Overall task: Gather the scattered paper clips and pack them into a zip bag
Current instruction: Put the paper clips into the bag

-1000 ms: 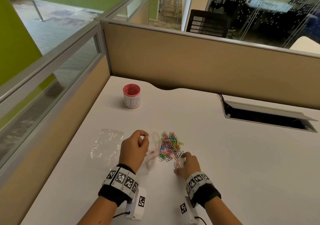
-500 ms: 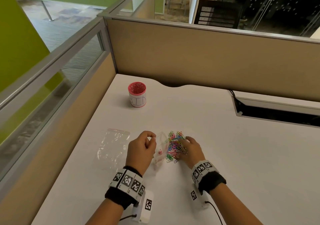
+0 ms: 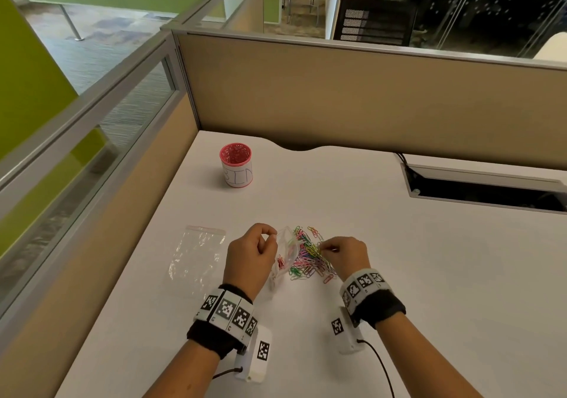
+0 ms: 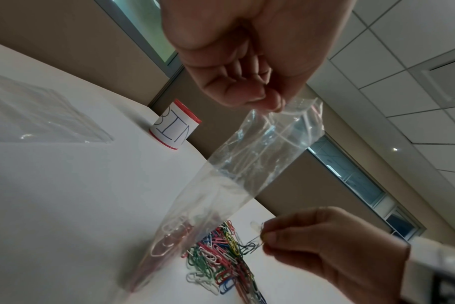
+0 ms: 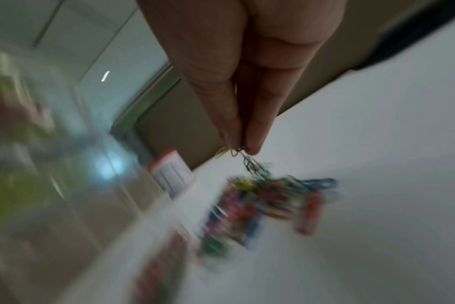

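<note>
A heap of coloured paper clips point(image 3: 310, 255) lies on the white desk point(image 3: 429, 275) between my hands. My left hand point(image 3: 250, 255) pinches the top edge of a clear zip bag point(image 3: 285, 253), which hangs upright with its bottom on the desk and a few clips inside point(image 4: 169, 238). My right hand point(image 3: 345, 255) is lifted just above the heap and pinches a few linked paper clips point(image 5: 247, 158) between thumb and fingertips. The left wrist view shows the bag point(image 4: 247, 160), the heap point(image 4: 221, 261) and my right hand point(image 4: 325, 246). The right wrist view is blurred.
A second clear zip bag point(image 3: 198, 255) lies flat on the desk, left of my left hand. A red-rimmed cup labelled BIN point(image 3: 236, 164) stands further back. A cable slot point(image 3: 491, 189) opens at the right rear. Beige partition walls point(image 3: 337, 97) border the desk.
My right hand moved from the near edge of the heap onto it, pinched some clips and lifted them. My left hand kept holding the bag upright. The head view shifted.
</note>
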Demonstrator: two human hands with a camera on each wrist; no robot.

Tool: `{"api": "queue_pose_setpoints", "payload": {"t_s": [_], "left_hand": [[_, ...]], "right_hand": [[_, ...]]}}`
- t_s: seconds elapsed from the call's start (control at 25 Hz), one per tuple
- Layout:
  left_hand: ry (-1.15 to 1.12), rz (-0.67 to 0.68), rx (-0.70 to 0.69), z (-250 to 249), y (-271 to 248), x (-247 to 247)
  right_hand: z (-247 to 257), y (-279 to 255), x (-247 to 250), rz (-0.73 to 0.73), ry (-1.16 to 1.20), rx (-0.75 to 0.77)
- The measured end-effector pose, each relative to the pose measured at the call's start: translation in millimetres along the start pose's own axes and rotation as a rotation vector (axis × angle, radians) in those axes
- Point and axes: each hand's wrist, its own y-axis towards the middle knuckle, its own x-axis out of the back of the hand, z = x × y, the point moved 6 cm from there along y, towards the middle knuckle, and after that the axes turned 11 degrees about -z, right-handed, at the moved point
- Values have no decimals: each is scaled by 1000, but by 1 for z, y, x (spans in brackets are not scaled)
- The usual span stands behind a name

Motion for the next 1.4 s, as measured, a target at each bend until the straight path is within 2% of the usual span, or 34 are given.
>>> {"api": "queue_pose_setpoints", "payload": {"t_s": [0.12, 0.2, 0.4, 0.48, 0.72, 0.88, 1.04, 1.12, 1.24, 1.4], "left_hand": [[1, 3, 5, 0, 0, -1], [-7, -1, 10, 0, -1, -1], [-40, -14, 47, -1, -5, -1], [-48, -10, 59, 0, -5, -1], [-48, -3, 77, 2, -3, -1], [-52, 3, 74, 0, -4, -2], [-72, 11, 81, -2, -5, -1], [-82, 9, 91, -2, -5, 1], [-83, 12, 92, -1, -6, 0], [-85, 10, 107, 2, -5, -1]], "right_hand": [[14, -3, 25, -34, 396, -163], [34, -9, 39, -17, 572, -192], [87, -32, 52, 136, 730, -128], [98, -41, 54, 145, 737, -105], [122, -52, 80, 55, 762, -17], [133, -53, 92, 74, 767, 23], [126, -53, 81, 65, 622, 16], [120, -50, 72, 48, 456, 35], [116, -50, 56, 104, 236, 45], [111, -49, 39, 170, 278, -61]]}}
